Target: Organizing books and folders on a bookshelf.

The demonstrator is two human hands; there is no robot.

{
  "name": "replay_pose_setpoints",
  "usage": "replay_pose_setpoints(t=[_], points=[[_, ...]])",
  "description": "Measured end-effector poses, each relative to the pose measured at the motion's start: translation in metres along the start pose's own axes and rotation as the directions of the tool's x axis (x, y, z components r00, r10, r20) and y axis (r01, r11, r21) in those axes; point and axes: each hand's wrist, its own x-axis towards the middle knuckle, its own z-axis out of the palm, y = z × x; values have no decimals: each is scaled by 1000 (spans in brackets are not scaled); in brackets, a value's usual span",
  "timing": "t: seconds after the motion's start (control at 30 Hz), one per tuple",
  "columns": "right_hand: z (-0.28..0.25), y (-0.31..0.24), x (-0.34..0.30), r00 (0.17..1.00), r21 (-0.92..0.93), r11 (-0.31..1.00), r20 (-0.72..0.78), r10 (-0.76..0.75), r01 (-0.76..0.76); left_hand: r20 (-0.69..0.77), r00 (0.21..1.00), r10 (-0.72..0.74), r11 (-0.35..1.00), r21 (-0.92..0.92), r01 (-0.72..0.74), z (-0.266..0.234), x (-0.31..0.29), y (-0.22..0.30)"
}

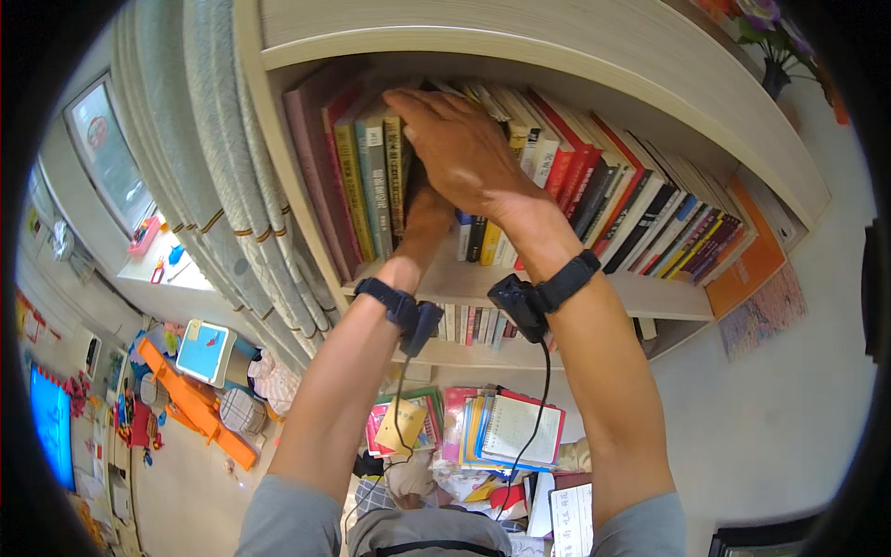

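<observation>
Gray sleeves [292, 520], two of them, end at my bare forearms, each with one black wristband [568, 281] and one thin cable. Beyond, my right hand [455, 153] lies palm down, fingers stretched out across the tops of the books [603, 204]; whether it grasps one I cannot tell. My left hand [430, 213] goes in underneath, among the spines, its fingers hidden, so I cannot tell whether they are clenched or released. These books are right at my hands, in one long row on the shelf [650, 295], at least five spines to the left of my fingers and too many to count to the right. As I judge it, the work is partway: this row looks nearly full, mostly upright, leaning toward the right end. One lower row [473, 325] is filled too, where I can see it. Farther down, two piles lie off the shelves: one topped by a yellow book [401, 425], the other by one spiral notebook [524, 425]; if they belong up here, they are what is left. Farthest off are one orange slide [200, 404] and one blue screen [53, 427].
</observation>
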Motion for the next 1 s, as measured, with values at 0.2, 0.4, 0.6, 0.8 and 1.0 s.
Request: replay_pose_setpoints(t=[0.2,0.4,0.6,0.8,1.0], points=[[-4,-2,-2,998,24,998,19,52,-52,90,979,-182,977,128,170,-8,4,15],[-3,-2,0,1000,59,998,3,23,-23,250,897,-365,900,340,272,-23,-13,38],[7,10,-5,996,-40,998,-78,-52,49,39,952,-304,934,212,289,-16,-56,40],[0,1,10,993,77,994,88,76,-83,137,971,-196,973,146,176,-42,-63,43],[19,16,-6,970,-39,980,-142,-200,196,147,983,112,901,401,-163,-28,-72,38]])
